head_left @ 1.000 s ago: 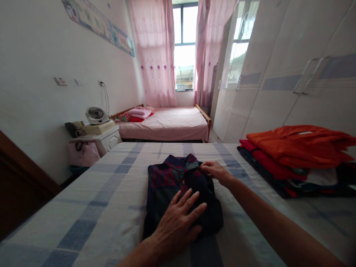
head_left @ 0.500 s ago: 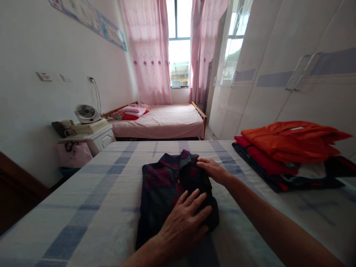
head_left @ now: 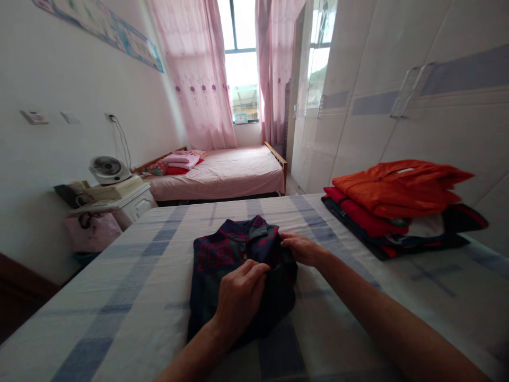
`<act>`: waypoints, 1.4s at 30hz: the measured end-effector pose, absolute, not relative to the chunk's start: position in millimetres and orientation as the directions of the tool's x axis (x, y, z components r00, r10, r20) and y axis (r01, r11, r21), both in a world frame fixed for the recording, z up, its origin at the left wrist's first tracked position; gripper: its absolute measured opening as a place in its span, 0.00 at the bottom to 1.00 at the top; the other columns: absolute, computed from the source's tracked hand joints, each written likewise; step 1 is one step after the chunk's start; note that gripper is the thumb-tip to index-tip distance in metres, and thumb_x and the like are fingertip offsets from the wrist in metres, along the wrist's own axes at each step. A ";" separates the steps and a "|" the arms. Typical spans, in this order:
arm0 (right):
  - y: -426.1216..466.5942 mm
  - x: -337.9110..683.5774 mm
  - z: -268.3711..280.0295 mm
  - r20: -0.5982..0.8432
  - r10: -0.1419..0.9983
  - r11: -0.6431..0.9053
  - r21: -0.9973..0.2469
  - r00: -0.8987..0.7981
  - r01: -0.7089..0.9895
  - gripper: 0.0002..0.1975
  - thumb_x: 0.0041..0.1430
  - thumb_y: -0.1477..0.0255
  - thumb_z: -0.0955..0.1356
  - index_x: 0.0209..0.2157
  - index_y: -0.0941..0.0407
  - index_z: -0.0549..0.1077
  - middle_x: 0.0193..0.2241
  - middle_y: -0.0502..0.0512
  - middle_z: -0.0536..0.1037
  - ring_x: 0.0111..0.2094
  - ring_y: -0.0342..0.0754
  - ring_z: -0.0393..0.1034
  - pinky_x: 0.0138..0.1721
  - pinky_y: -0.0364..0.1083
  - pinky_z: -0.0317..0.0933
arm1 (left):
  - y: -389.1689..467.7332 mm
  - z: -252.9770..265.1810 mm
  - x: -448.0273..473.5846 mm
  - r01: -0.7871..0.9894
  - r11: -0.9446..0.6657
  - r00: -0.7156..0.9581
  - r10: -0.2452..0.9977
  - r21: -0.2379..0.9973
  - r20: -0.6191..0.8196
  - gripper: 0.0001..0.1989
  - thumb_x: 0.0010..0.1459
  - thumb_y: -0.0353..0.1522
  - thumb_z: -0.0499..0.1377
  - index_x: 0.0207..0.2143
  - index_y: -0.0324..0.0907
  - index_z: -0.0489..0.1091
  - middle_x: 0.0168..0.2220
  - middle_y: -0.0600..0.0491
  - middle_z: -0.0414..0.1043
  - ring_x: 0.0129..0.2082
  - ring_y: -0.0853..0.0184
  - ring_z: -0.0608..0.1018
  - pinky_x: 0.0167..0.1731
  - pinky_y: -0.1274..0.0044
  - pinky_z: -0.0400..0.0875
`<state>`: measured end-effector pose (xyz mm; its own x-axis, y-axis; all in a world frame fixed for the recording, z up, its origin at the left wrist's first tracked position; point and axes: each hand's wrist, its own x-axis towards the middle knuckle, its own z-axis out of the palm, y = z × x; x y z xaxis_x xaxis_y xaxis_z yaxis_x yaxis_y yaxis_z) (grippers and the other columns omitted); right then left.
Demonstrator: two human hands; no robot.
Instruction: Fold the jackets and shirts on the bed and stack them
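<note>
A: Where did the shirt (head_left: 230,265) lie, and how was the step best done?

B: The shirt lay folded flat on the bed (head_left: 131,297), at the centre of the checked sheet, collar toward 12 o'clock. The pile (head_left: 393,207) of folded clothes sat well apart at 2 o'clock. My judgement: the fold needed both edges kept square. The front panel should have been held taut at the button line while the far edge was pinned, so the cloth did not bunch. Pressure should have gone straight down, not sideways, or the lower layers would have slid.

A: State of the left hand (head_left: 238,297)?

B: Curled, not spread. Its fingertips were drawn together on the dark cloth near the shirt's middle, just below the collar. It appeared to pinch a fold or a button there; the exact grip could not be told.

A: And the right hand (head_left: 303,248)?

B: Partly closed, palm down, at the shirt's 3 o'clock edge beside the collar. Thumb and fingers gripped the cloth edge lightly. The two hands were near each other but not touching.
</note>
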<state>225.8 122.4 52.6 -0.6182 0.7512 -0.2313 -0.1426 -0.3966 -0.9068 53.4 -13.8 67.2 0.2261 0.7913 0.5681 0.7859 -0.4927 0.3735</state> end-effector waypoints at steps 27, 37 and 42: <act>128.4 199.1 41.4 -0.195 0.889 -0.264 -0.957 -0.415 -0.116 0.13 0.43 0.78 0.65 0.35 0.58 0.71 0.29 0.52 0.77 0.28 0.44 0.71 0.33 0.43 0.67 | -15.5 57.4 80.7 0.627 -0.741 0.692 0.672 0.240 0.266 0.18 0.58 0.35 0.55 0.52 0.47 0.64 0.55 0.54 0.66 0.57 0.62 0.66 0.56 0.69 0.59; 99.4 227.2 51.0 0.248 0.958 0.283 -0.895 -0.142 0.344 0.12 0.52 0.68 0.64 0.39 0.55 0.69 0.42 0.57 0.72 0.45 0.50 0.65 0.46 0.48 0.60 | -38.8 71.8 12.0 0.846 -0.465 0.336 0.845 0.261 0.416 0.16 0.61 0.32 0.51 0.51 0.46 0.66 0.58 0.51 0.63 0.60 0.63 0.61 0.59 0.65 0.54; 80.5 231.5 42.7 0.176 0.805 0.522 -0.665 -0.567 0.534 0.11 0.53 0.72 0.61 0.35 0.54 0.73 0.37 0.53 0.74 0.37 0.47 0.69 0.42 0.47 0.60 | -50.3 43.8 -23.7 0.927 -0.305 0.227 0.918 0.216 0.324 0.22 0.61 0.37 0.52 0.57 0.47 0.60 0.61 0.48 0.57 0.62 0.58 0.58 0.58 0.57 0.54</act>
<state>231.5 80.5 42.7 -0.5672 0.8046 0.1761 0.5342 0.5221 -0.6649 -23.7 -50.3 43.8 0.2267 0.9184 0.3244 0.9274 -0.3053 0.2161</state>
